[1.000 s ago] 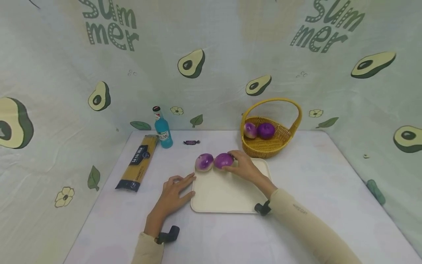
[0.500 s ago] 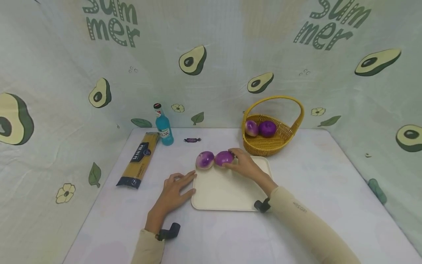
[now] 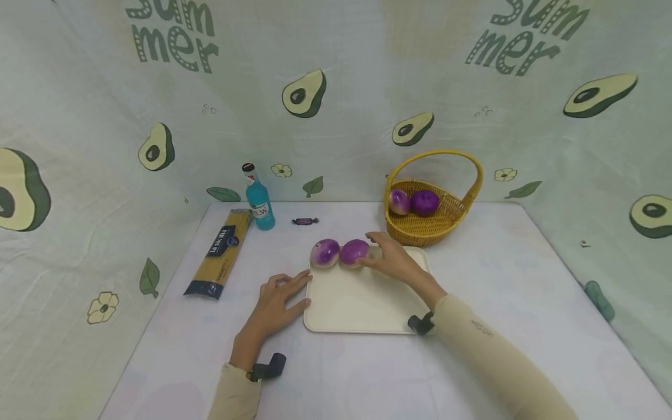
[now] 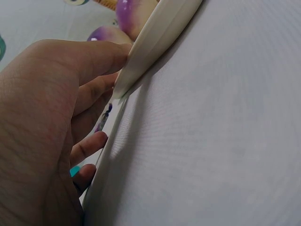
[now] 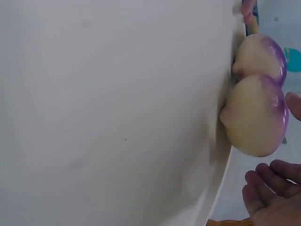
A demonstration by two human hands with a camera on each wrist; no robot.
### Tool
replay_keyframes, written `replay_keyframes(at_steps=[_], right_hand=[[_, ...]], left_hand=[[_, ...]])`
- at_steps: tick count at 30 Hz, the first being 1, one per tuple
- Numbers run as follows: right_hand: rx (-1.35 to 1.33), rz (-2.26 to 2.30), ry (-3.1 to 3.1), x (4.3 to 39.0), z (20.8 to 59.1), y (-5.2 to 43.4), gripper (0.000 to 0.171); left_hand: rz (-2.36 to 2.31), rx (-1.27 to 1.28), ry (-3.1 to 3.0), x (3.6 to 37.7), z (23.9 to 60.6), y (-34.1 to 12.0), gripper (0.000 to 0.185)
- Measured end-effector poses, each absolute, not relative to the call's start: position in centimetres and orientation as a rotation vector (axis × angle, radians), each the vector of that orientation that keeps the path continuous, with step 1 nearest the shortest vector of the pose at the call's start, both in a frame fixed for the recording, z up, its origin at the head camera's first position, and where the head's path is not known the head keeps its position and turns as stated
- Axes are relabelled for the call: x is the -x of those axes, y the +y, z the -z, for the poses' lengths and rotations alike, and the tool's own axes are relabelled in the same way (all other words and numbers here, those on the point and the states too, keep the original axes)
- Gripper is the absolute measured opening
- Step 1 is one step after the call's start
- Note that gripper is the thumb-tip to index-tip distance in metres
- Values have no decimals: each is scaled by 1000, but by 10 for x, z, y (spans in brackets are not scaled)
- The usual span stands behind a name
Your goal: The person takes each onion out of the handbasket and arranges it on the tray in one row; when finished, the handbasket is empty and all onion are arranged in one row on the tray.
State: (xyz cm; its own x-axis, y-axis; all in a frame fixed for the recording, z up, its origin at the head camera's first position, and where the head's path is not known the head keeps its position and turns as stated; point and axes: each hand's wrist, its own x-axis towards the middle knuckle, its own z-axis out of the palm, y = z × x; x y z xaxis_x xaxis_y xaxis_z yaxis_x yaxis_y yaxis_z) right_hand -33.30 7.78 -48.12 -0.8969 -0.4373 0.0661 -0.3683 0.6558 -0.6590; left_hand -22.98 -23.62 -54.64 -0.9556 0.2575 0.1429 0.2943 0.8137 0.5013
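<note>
The right hand [image 3: 394, 261] had its fingers [image 5: 270, 181] loose and apart, just beside the near turnip [image 3: 354, 252] on the tray [image 3: 362, 303]. The left hand [image 3: 275, 303] lay flat, fingers straight, touching the tray's edge. Both turnips sat side by side.

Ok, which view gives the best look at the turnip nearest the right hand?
The right wrist view: that turnip fills the frame, showing its cream underside and purple top beside the second turnip. The head view shows it small at the tray's far edge; the left wrist view shows only purple slivers.
</note>
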Motion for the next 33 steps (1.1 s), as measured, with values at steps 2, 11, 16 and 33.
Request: replay_keyframes(at_steps=[2,11,16,33], right_hand=[[677,1075,2772,332,479,80,77],[745,1055,2816,331,471,93,67],[715,1006,2831,332,466,103,71],[682,940,2917,346,455,136,67]], left_hand=[[835,445,-2925,230,547,-237,59],[843,454,-2919,231,551,-239,58],[852,452,-2911,229,550,-239,58],[822,451,-2920,230,552,-239,58]])
